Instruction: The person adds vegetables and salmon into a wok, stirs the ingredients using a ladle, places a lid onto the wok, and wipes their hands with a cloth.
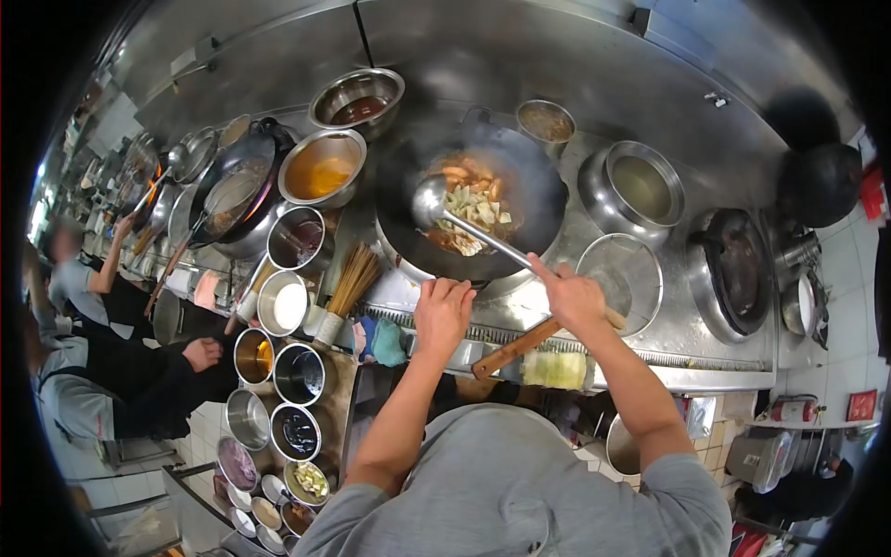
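My right hand [574, 299] is closed round the handle of a long metal ladle [487, 239], its bowl tilted over the food in the wok. My left hand [444, 314] is closed at the near rim of the large dark wok [538, 186], fingers curled over the edge where a handle loop partly shows. Pale green sliced vegetables [483, 206] and browned pieces in reddish sauce lie in the wok, and steam rises from it. Just below my right hand, a round wire strainer [639, 278] rests on the steel counter with its wooden handle [515, 348] pointing toward me.
Metal bowls of amber liquid [320, 169] and dark red liquid [357, 110] stand left of the wok. A bamboo brush [348, 283] and several seasoning pots [283, 302] are nearer. Right are a pot [640, 186] and another wok [738, 269]. Co-workers [83, 381] stand at left.
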The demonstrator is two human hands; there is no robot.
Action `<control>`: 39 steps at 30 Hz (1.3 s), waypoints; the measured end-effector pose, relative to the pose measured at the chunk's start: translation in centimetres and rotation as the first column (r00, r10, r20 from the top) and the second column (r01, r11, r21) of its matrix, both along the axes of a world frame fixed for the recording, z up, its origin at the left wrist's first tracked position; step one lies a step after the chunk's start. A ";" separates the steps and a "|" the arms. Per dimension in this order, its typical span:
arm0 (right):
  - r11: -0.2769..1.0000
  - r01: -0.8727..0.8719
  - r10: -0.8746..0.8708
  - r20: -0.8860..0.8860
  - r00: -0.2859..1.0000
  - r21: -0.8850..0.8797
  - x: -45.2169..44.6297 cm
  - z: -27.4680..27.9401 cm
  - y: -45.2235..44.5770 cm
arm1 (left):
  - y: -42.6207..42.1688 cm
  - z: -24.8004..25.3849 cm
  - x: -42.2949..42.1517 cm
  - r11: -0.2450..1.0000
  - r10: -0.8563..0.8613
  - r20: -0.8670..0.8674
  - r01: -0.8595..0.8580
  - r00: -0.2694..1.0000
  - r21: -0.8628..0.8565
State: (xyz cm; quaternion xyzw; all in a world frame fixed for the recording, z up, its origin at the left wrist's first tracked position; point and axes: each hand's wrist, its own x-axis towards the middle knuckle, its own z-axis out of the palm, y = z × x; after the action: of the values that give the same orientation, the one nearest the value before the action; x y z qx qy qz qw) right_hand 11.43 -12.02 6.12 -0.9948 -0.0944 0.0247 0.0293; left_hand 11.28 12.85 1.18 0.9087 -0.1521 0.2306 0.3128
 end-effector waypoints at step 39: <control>0.550 0.464 -0.296 -0.357 0.886 0.694 0.0 -4.7 0.1 | 0.1 -1.1 -0.5 1.000 -0.010 0.024 0.010 1.000 0.001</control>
State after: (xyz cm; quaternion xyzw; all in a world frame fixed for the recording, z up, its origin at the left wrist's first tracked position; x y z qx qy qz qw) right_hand 11.47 -11.87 1.45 -0.8759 0.1258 0.0745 0.4598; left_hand 10.73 12.97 0.04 0.9052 -0.1607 0.2401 0.3118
